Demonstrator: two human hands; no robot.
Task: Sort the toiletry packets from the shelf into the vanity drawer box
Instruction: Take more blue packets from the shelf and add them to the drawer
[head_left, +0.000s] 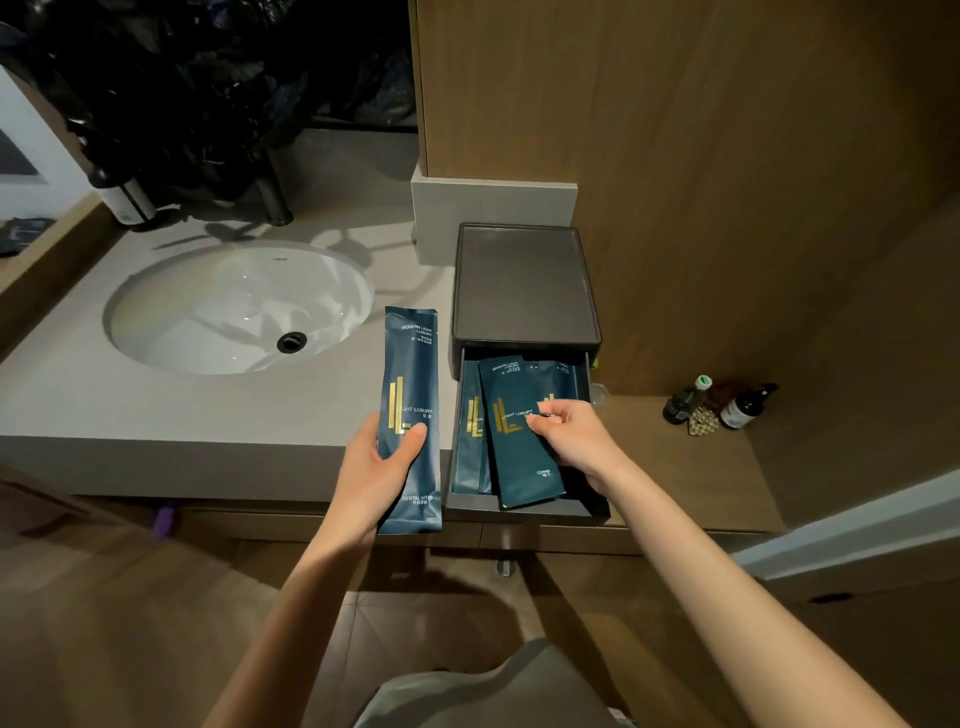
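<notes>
The filing step is in hand: the drawer (597, 506) of the vanity drawer box (524, 286) stands pulled out toward six o'clock. The right hand (571, 436), fingers curled, pinches the wide packet (519, 462), which lies tilted in the drawer beside a narrower packet (469, 447) at its nine o'clock, lower end over the front rim. The left hand (371, 467) grips the long dental kit packet (413, 364), thumb across its face, at nine o'clock of the drawer, over the counter (182, 415) edge. Next, I judge, the wide packet needs squaring and sliding toward twelve o'clock, leaving room to lay the dental kit in.
</notes>
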